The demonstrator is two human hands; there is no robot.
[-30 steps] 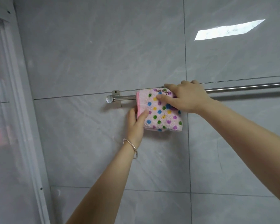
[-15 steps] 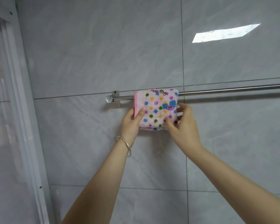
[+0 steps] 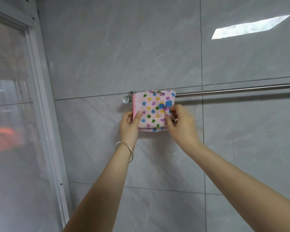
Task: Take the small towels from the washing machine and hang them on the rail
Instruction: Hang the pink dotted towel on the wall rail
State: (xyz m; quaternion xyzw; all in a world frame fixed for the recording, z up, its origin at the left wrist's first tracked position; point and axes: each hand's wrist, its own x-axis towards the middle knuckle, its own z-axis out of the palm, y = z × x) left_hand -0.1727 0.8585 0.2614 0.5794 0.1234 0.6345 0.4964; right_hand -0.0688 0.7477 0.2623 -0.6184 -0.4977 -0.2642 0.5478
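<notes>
Hanging step: pink polka-dot terry towel (image 3: pixel 155 109) draped over the left end of the round steel wall rail (image 3: pixel 233 90).
Your left hand (image 3: pixel 130 124) pinches the towel's left edge, thumb in front. Your right hand (image 3: pixel 181 124) pinches its right edge with curled fingers.

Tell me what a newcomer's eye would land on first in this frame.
The small pink terry towel with coloured polka dots, folded over the left end of the round steel rail on the grey tiled wall, draws the eye first. The left hand, silver bangle at its wrist, pinches its left edge; the right hand pinches its lower right edge. A bright white patch of reflected light sits at upper right.
</notes>
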